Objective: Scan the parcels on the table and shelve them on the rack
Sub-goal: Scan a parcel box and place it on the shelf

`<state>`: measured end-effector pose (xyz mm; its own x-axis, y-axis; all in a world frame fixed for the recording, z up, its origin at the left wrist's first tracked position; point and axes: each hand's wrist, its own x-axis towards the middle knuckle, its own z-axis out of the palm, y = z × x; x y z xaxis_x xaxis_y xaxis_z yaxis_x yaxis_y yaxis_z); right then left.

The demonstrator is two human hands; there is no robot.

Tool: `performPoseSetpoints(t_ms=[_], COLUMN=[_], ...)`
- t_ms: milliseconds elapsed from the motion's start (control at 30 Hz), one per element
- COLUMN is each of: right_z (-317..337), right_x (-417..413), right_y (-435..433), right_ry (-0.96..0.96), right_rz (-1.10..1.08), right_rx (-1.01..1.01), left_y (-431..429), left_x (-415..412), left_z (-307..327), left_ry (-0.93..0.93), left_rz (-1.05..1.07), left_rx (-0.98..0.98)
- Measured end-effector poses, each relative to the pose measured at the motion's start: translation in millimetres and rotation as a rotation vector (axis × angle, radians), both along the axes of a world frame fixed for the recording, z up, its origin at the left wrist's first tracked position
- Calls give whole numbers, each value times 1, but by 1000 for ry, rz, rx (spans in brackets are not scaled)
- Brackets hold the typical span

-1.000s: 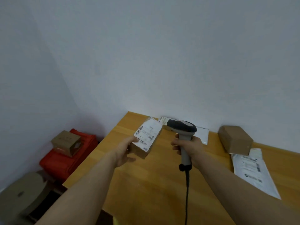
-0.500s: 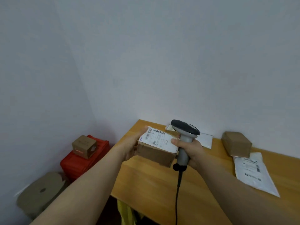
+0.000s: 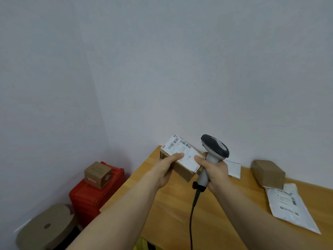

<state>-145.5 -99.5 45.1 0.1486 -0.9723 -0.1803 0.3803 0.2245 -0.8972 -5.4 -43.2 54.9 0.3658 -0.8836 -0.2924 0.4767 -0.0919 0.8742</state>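
Label [image 3: 182,150] faces up for scanning, so my left hand [image 3: 164,171] grips the parcel [image 3: 182,171] by its edge. My right hand [image 3: 215,171] clasps the scanner [image 3: 215,147].

Reaches forward with both bare forearms, rising from the lower edge and drawing together. Holds the box [image 3: 183,171] at its left end in the left hand [image 3: 164,171], thumb laid flat on top. Curls the right hand [image 3: 215,169] round the scanner [image 3: 214,149] grip (one fingertip [image 3: 197,157] touching the box's top). Keeps both hands close together.
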Motion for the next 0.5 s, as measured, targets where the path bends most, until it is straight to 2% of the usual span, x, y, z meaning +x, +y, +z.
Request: performPoseSetpoints(t_ms=[167,267,400,500], right_z=[8,18,29,34], right_x=[3,-2,-5,-3], right_y=[4,6,16,24], right_ry=[101,329,369,410], right_rz=[114,203,396,497], right_rx=[-110,-235,-257,-271], left_y=[6,6,6,7], left_x=[3,24,54,68], left_z=[0,6,11,9], left_ry=[-176,-358,-574,-636], left_rz=[-115,-44,50,67], left_rx=[104,157,271,311])
